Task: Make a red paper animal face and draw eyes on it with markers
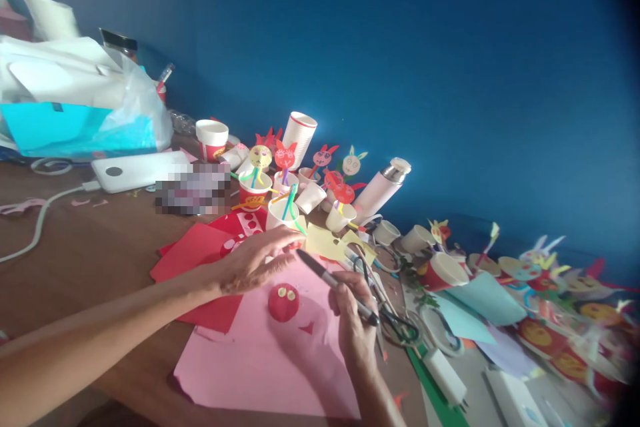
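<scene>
The right hand (355, 313) gripped a marker (319, 271), the left hand (257, 259) spread loosely; the red disc (283, 309) had eyes (291, 295), otherwise blank.

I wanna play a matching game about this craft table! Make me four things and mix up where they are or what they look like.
Things:
1. Marker
2. Red circle
3. Bottle
4. Flat white device

Clues:
A. Pale pink with a silver top
B. Has a white cable at one end
C. Held in the right hand
D. Lies on the pink sheet, with two pale spots

Right pairs: 1-C, 2-D, 3-A, 4-B
</scene>
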A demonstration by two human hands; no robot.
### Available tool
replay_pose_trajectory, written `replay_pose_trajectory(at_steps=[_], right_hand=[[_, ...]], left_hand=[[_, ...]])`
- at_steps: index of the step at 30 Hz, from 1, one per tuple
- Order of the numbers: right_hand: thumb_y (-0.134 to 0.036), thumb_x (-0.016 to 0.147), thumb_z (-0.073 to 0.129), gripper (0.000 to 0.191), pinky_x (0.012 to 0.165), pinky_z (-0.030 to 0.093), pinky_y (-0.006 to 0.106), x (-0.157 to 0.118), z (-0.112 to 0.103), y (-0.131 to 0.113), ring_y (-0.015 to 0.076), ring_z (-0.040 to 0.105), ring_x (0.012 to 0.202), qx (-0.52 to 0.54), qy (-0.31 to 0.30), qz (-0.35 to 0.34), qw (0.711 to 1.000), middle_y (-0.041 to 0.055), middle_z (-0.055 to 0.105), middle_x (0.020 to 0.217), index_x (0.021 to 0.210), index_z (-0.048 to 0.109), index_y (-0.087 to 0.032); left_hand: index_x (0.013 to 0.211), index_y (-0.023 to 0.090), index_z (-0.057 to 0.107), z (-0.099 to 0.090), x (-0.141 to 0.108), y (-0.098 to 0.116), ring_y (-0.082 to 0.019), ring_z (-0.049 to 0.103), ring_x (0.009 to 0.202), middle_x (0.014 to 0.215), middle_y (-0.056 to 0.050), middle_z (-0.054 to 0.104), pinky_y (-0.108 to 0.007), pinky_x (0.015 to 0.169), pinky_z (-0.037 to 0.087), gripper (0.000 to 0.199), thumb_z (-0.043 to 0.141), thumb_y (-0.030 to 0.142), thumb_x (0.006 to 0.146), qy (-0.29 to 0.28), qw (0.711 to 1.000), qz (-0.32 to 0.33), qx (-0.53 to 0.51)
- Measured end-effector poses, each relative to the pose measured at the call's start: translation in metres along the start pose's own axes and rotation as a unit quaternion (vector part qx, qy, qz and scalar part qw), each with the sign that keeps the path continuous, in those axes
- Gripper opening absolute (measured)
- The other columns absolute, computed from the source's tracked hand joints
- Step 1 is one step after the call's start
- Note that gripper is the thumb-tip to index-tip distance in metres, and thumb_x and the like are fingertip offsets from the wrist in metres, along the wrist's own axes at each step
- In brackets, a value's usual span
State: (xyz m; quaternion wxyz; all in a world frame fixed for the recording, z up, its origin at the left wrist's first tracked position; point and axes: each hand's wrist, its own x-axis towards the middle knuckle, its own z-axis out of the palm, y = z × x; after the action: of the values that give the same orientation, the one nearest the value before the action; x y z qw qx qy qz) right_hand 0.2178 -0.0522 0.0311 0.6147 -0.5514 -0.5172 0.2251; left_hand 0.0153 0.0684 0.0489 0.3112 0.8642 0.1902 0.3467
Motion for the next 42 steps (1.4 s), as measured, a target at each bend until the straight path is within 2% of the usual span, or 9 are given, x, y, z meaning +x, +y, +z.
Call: replay_pose_trajectory(at_steps=[3,7,16,25,28,32,35,38,42], right_hand=[[-0.042,0.09,0.063,0.027,0.065,0.052,0.029,0.006,-0.016,0.015,0.0181,0.066,0.073,-0.127,0.063,-0.034,0.989,0.0036,0.07,0.084,0.104,0.07,-0.02],[-0.035,0.091,0.061,0.037,0.088,0.053,0.04,0.011,-0.023,0.029,0.0267,0.068,0.104,-0.283,-0.024,-0.116,0.952,0.0104,0.072,0.113,0.124,0.066,-0.02],[-0.018,0.095,0.043,0.038,0.084,0.05,0.042,0.012,-0.024,0.044,0.0284,0.069,0.106,-0.477,-0.063,-0.166,0.861,0.0101,0.073,0.113,0.122,0.069,-0.022],[-0.028,0.095,0.053,0.031,0.088,0.056,0.04,0.006,-0.021,0.032,0.0254,0.069,0.105,-0.309,0.001,-0.15,0.939,0.0117,0.072,0.113,0.122,0.065,-0.02],[-0.03,0.097,0.053,0.031,0.076,0.059,0.032,0.0,-0.022,0.022,0.0198,0.072,0.086,-0.227,-0.011,-0.107,0.968,0.0085,0.074,0.102,0.126,0.062,-0.02],[-0.026,0.093,0.057,0.027,0.063,0.057,0.024,-0.004,-0.016,-0.003,0.0152,0.07,0.067,-0.16,-0.083,-0.06,0.982,0.0006,0.073,0.079,0.118,0.067,-0.022],[-0.024,0.09,0.059,0.021,0.064,0.057,0.023,-0.004,-0.008,-0.021,0.0157,0.073,0.07,-0.127,-0.153,-0.047,0.979,0.0011,0.077,0.082,0.106,0.074,-0.023],[-0.021,0.089,0.061,0.02,0.067,0.057,0.023,-0.002,-0.004,-0.031,0.016,0.072,0.071,-0.099,-0.228,-0.042,0.968,0.0024,0.078,0.085,0.102,0.076,-0.023],[-0.033,0.087,0.069,0.016,0.068,0.056,0.026,-0.015,-0.002,-0.031,0.0179,0.072,0.073,0.003,-0.274,0.03,0.961,0.0039,0.077,0.082,0.098,0.075,-0.023]], left_hand=[[0.097,0.016,0.067,-0.002,-0.003,-0.009,-0.014,0.063,0.078,0.091,-0.006,0.069,-0.022,0.069,0.047,0.026,0.043,0.026,0.102,0.022,0.996,-0.022,0.078],[0.061,0.017,0.055,0.009,-0.01,-0.017,-0.012,0.048,0.058,0.062,0.0,0.054,-0.024,0.057,0.033,0.035,0.044,0.016,0.094,-0.005,0.992,0.013,0.126],[0.067,0.018,0.06,0.007,-0.01,-0.017,-0.013,0.048,0.055,0.061,0.0,0.058,-0.026,0.054,0.026,0.031,0.049,0.021,0.095,-0.005,0.986,0.023,0.168],[0.07,0.021,0.056,0.038,-0.045,0.054,-0.018,0.061,0.062,0.067,0.0,0.065,-0.031,0.061,0.042,0.021,0.062,0.023,0.09,-0.153,0.973,0.087,0.149],[0.078,0.022,0.058,0.041,-0.056,0.05,-0.017,0.063,0.069,0.077,0.0,0.068,-0.03,0.067,0.048,0.013,0.061,0.023,0.091,-0.05,0.988,0.107,0.099],[0.119,0.023,0.056,0.013,-0.045,0.034,-0.021,0.061,0.115,0.12,-0.007,0.067,-0.031,0.098,0.046,0.02,0.052,0.018,0.1,0.132,0.983,0.064,0.11],[0.14,0.025,0.044,-0.001,-0.033,0.03,-0.03,0.045,0.136,0.142,-0.012,0.055,-0.045,0.112,0.036,0.046,0.06,0.03,0.097,0.105,0.982,0.054,0.149],[0.135,0.022,0.05,0.005,-0.032,0.036,-0.033,0.053,0.126,0.133,-0.012,0.062,-0.051,0.111,0.036,0.053,0.071,0.036,0.089,-0.01,0.981,0.079,0.176],[0.102,0.021,0.06,0.016,-0.044,0.051,-0.018,0.066,0.072,0.086,-0.001,0.07,-0.029,0.071,0.047,0.013,0.059,0.012,0.093,-0.088,0.984,0.028,0.155]])
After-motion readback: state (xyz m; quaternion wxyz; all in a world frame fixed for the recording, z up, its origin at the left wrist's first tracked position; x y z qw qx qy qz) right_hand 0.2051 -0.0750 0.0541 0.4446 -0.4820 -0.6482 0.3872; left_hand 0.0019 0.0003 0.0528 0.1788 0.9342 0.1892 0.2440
